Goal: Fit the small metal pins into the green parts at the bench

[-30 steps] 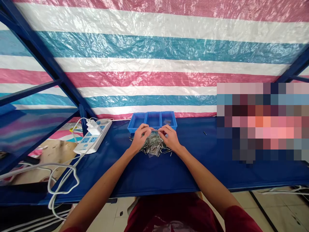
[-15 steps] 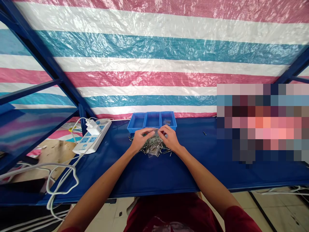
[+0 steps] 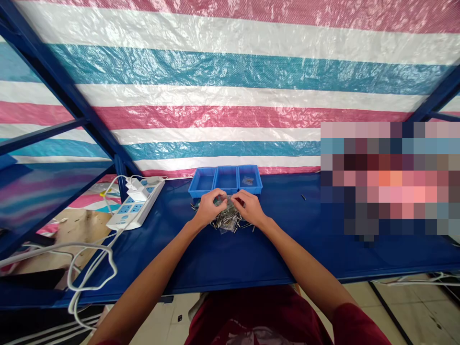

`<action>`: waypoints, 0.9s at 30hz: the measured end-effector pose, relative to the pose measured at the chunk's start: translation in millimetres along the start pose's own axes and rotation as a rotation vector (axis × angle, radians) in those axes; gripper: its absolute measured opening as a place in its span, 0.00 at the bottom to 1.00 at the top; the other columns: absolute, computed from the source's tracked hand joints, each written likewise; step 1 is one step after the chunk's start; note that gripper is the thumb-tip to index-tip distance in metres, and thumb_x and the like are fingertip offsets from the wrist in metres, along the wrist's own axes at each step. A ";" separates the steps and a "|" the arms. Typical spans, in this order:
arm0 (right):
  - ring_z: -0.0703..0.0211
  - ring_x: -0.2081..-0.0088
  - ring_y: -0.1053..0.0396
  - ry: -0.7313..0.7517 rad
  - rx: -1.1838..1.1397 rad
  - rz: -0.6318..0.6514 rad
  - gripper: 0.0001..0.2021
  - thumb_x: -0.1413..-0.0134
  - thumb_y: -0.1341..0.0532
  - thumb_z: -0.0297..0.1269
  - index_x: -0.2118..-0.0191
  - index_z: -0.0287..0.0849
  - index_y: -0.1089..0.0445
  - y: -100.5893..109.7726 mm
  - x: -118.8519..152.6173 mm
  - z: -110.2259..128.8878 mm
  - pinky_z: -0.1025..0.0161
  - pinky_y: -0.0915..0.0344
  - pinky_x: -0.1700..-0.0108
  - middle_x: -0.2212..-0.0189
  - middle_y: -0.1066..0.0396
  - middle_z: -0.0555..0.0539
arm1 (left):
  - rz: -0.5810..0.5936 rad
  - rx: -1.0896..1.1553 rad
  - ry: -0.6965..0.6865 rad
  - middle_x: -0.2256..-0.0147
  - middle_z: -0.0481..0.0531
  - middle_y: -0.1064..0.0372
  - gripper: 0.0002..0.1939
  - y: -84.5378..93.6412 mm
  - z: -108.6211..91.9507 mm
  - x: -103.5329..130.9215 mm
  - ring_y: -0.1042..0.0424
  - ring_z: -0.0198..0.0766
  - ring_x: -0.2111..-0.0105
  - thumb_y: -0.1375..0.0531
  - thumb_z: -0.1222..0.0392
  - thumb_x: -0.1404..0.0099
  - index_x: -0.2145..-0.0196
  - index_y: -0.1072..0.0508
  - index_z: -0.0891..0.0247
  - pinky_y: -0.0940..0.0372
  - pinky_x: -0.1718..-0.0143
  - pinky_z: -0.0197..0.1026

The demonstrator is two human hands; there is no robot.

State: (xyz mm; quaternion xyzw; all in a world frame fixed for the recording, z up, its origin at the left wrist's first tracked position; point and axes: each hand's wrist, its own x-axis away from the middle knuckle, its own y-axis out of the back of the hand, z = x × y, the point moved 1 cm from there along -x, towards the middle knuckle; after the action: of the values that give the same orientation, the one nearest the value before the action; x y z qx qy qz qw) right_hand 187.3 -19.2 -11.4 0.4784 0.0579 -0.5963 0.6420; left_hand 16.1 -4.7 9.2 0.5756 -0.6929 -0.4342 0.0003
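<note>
My left hand (image 3: pixel 210 208) and my right hand (image 3: pixel 250 208) face each other just over a pile of thin metal pins (image 3: pixel 218 222) mixed with clear plastic. Thumb and fingers are pinched together on both hands. Between the fingertips is a small clear plastic bag (image 3: pixel 229 198), partly hidden by the fingers; its contents cannot be made out. Right behind the hands stands a row of three joined blue bins (image 3: pixel 201 194). A small clear packet (image 3: pixel 247 180) lies in the right-hand bin.
A white power strip (image 3: pixel 138 203) with a plugged-in charger and loose white cables (image 3: pixel 95 263) lies on the left of the blue table (image 3: pixel 230 268). One small dark pin (image 3: pixel 304 197) lies apart to the right. Behind hangs a striped sheet (image 3: pixel 230 115); a blurred-out area covers the far right.
My hands have come slightly lower and closer to the pile, and the fingertips have drawn nearer each other. The packet in the right-hand bin shows more fully.
</note>
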 end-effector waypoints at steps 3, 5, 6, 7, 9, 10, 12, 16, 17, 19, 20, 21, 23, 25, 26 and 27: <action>0.60 0.70 0.33 -0.008 -0.008 -0.020 0.12 0.36 0.48 0.39 0.65 0.42 0.29 -1.0 -0.5 0.2 0.64 0.37 0.63 0.71 0.29 0.47 | 0.008 0.041 0.026 0.73 0.48 0.32 0.06 -1.6 3.3 0.3 0.34 0.36 0.72 0.45 0.59 0.41 0.71 0.32 0.63 0.38 0.67 0.38; 0.60 0.69 0.32 -0.024 -0.021 -0.028 0.12 0.36 0.48 0.39 0.64 0.42 0.29 -1.5 -0.9 -0.4 0.64 0.37 0.62 0.71 0.28 0.47 | 0.002 0.082 0.054 0.72 0.48 0.32 0.08 -3.4 5.8 0.8 0.33 0.36 0.71 0.45 0.57 0.39 0.68 0.31 0.63 0.38 0.66 0.38; 0.60 0.69 0.32 -0.033 -0.025 -0.030 0.12 0.36 0.48 0.39 0.64 0.41 0.29 -1.7 -1.1 -0.9 0.64 0.36 0.62 0.71 0.28 0.46 | -0.004 0.109 0.069 0.72 0.49 0.31 0.08 -4.3 6.8 1.1 0.32 0.37 0.71 0.45 0.56 0.39 0.67 0.31 0.63 0.37 0.66 0.38; 0.60 0.69 0.31 -0.041 -0.028 -0.028 0.12 0.37 0.48 0.39 0.64 0.41 0.29 -1.9 -1.1 -1.4 0.64 0.36 0.62 0.70 0.28 0.46 | -0.009 0.138 0.083 0.71 0.49 0.30 0.09 -5.1 7.6 1.4 0.31 0.37 0.70 0.44 0.55 0.38 0.65 0.31 0.63 0.37 0.66 0.38; 0.59 0.68 0.31 -0.051 -0.029 -0.016 0.12 0.37 0.48 0.39 0.64 0.41 0.28 -2.2 -0.9 -2.5 0.64 0.36 0.62 0.70 0.27 0.46 | -0.007 0.201 0.108 0.70 0.49 0.30 0.10 -6.3 8.4 1.8 0.31 0.37 0.70 0.43 0.55 0.38 0.62 0.31 0.63 0.37 0.66 0.38; 0.59 0.67 0.31 -0.054 -0.028 -0.014 0.12 0.37 0.48 0.38 0.63 0.41 0.28 -2.2 -0.6 -3.1 0.64 0.36 0.61 0.70 0.27 0.46 | -0.003 0.235 0.119 0.71 0.48 0.31 0.11 -6.4 8.3 1.7 0.31 0.36 0.70 0.43 0.54 0.38 0.60 0.32 0.63 0.37 0.67 0.37; 0.59 0.66 0.31 -0.064 -0.038 -0.019 0.13 0.36 0.50 0.37 0.57 0.42 0.29 -2.0 0.0 -3.9 0.63 0.35 0.61 0.67 0.27 0.45 | 0.003 0.309 0.145 0.74 0.46 0.33 0.14 -5.6 7.5 1.0 0.32 0.35 0.74 0.42 0.54 0.38 0.57 0.33 0.62 0.38 0.69 0.36; 0.61 0.66 0.32 -0.049 -0.076 -0.021 0.18 0.36 0.52 0.33 0.43 0.46 0.37 -0.9 1.1 -4.0 0.63 0.33 0.61 0.56 0.31 0.43 | 0.029 0.476 0.188 0.78 0.43 0.37 0.20 -3.2 4.8 -1.1 0.35 0.33 0.79 0.40 0.52 0.39 0.52 0.38 0.61 0.39 0.73 0.36; 0.61 0.66 0.32 -0.042 -0.077 -0.022 0.18 0.36 0.51 0.34 0.43 0.46 0.37 -0.5 1.1 -3.8 0.63 0.32 0.62 0.54 0.33 0.43 | 0.047 0.516 0.195 0.78 0.43 0.37 0.21 -3.1 4.3 -1.4 0.36 0.33 0.79 0.39 0.52 0.39 0.51 0.39 0.60 0.39 0.74 0.36; 0.61 0.66 0.32 -0.037 -0.063 -0.034 0.17 0.37 0.49 0.36 0.44 0.47 0.35 0.3 0.8 -3.7 0.63 0.31 0.62 0.52 0.35 0.42 | 0.095 0.592 0.207 0.79 0.42 0.38 0.23 -3.8 3.7 -1.6 0.36 0.32 0.80 0.39 0.51 0.39 0.50 0.40 0.60 0.39 0.75 0.36; 0.61 0.66 0.32 -0.036 -0.051 -0.041 0.16 0.37 0.48 0.36 0.46 0.47 0.34 0.6 0.5 -3.7 0.62 0.31 0.62 0.52 0.35 0.42 | 0.118 0.623 0.217 0.79 0.42 0.39 0.24 -4.4 3.6 -1.5 0.36 0.32 0.80 0.39 0.50 0.39 0.49 0.41 0.60 0.39 0.75 0.36; 0.61 0.65 0.32 -0.035 -0.039 -0.045 0.15 0.37 0.48 0.37 0.48 0.47 0.32 0.8 0.2 -3.7 0.62 0.31 0.62 0.53 0.35 0.42 | 0.131 0.648 0.228 0.78 0.42 0.38 0.25 -4.8 3.7 -1.4 0.37 0.32 0.80 0.39 0.50 0.39 0.49 0.41 0.60 0.39 0.76 0.36; 0.59 0.65 0.31 -0.028 -0.018 -0.052 0.11 0.37 0.47 0.38 0.54 0.46 0.29 0.9 -0.5 -3.9 0.62 0.32 0.62 0.55 0.34 0.42 | 0.127 0.670 0.245 0.78 0.42 0.38 0.26 -5.1 3.9 -1.2 0.38 0.30 0.81 0.39 0.50 0.39 0.47 0.42 0.59 0.39 0.77 0.35; 0.59 0.63 0.31 -0.014 -0.017 -0.063 0.10 0.37 0.46 0.38 0.59 0.44 0.28 1.1 -1.0 -3.8 0.62 0.33 0.61 0.57 0.33 0.42 | 0.091 0.646 0.245 0.79 0.41 0.39 0.25 -4.2 4.0 -1.2 0.39 0.30 0.83 0.40 0.50 0.38 0.47 0.42 0.59 0.40 0.78 0.34; 0.59 0.63 0.31 -0.009 -0.026 -0.068 0.10 0.37 0.47 0.38 0.60 0.44 0.29 1.2 -1.2 -3.6 0.63 0.33 0.60 0.58 0.32 0.42 | 0.065 0.613 0.234 0.79 0.41 0.38 0.23 -3.3 4.0 -1.3 0.39 0.30 0.83 0.41 0.49 0.37 0.48 0.40 0.59 0.40 0.78 0.34; 0.59 0.63 0.31 -0.007 -0.041 -0.076 0.10 0.37 0.47 0.38 0.61 0.43 0.29 1.5 -1.3 -3.3 0.63 0.33 0.60 0.59 0.32 0.42 | 0.033 0.566 0.213 0.78 0.44 0.36 0.20 -2.2 3.9 -1.5 0.38 0.30 0.82 0.43 0.49 0.35 0.49 0.37 0.60 0.39 0.77 0.35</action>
State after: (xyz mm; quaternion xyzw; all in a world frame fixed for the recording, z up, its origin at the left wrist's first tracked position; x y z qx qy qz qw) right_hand 189.8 -16.2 -11.5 0.4606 0.0857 -0.6207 0.6287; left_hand 16.4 -1.1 6.3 0.5837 -0.7918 -0.1609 -0.0804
